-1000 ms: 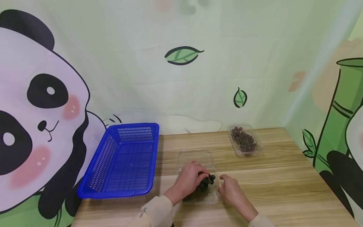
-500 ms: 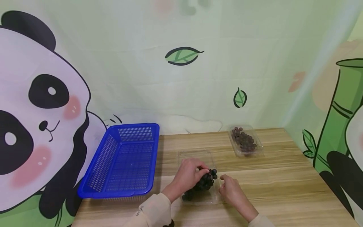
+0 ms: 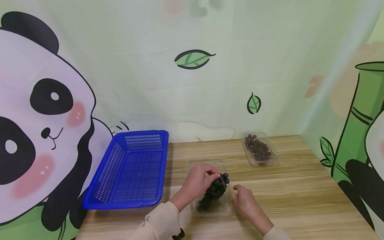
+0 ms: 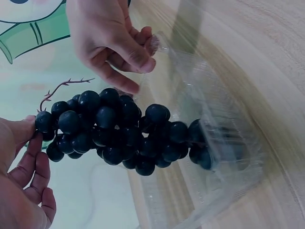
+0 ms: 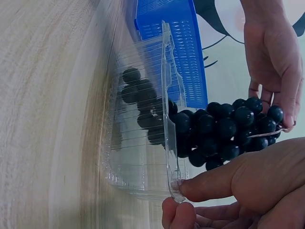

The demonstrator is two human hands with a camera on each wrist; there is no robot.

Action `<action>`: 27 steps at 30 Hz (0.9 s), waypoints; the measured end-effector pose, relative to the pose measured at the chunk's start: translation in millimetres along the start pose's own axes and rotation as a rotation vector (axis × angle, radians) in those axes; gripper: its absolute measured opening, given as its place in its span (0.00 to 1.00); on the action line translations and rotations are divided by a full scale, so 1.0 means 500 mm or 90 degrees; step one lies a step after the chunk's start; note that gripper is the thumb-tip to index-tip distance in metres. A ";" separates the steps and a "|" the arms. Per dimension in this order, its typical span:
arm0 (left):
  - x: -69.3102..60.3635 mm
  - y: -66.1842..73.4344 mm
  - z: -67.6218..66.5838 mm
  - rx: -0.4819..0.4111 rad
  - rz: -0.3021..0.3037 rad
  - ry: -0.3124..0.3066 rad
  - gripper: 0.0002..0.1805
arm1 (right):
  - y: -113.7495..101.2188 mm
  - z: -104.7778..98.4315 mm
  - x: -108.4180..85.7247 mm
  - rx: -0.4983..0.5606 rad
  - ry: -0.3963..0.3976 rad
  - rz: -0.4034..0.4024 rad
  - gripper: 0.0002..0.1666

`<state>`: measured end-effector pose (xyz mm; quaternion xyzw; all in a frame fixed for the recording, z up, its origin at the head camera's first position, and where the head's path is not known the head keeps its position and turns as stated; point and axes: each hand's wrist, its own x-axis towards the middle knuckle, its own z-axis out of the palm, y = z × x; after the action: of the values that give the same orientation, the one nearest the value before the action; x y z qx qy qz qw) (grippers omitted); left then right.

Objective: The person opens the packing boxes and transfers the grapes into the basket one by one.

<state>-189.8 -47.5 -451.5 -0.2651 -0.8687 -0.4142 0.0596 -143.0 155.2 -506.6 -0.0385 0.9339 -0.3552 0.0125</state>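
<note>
My left hand (image 3: 196, 181) pinches the top end of a bunch of dark grapes (image 3: 214, 191) between thumb and fingers. In the left wrist view the bunch of grapes (image 4: 126, 129) hangs partly out of a clear plastic box, its lower end still behind the wall. My right hand (image 3: 246, 201) is at the right side of that clear plastic box (image 3: 223, 210). The right wrist view shows the right thumb and a finger pinching the rim of the box (image 5: 167, 143). A thin brown stem (image 4: 62, 85) sticks out near the bunch's top.
A blue plastic basket (image 3: 163, 166) stands at the left of the wooden table (image 3: 288, 200). At the back right lies another clear box (image 3: 271, 160) with reddish-purple grapes (image 3: 257, 148) in it. A cloth printed with pandas (image 3: 144, 83) hangs behind the table.
My left hand has raised the top of the grape bunch, so it now tilts up out of the box. The right hand stays at the box's rim.
</note>
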 end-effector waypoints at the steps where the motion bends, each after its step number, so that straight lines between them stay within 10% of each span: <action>1: 0.001 0.002 -0.003 -0.004 -0.005 0.000 0.03 | 0.000 0.000 0.000 0.000 0.001 0.000 0.23; 27: 0.035 0.040 -0.062 -0.017 -0.003 0.039 0.04 | -0.004 -0.003 -0.001 0.012 -0.019 0.009 0.22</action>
<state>-198.1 -53.2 -412.0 -0.2507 -0.8616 -0.4338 0.0818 -142.6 154.6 -504.3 -0.0368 0.9304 -0.3636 0.0292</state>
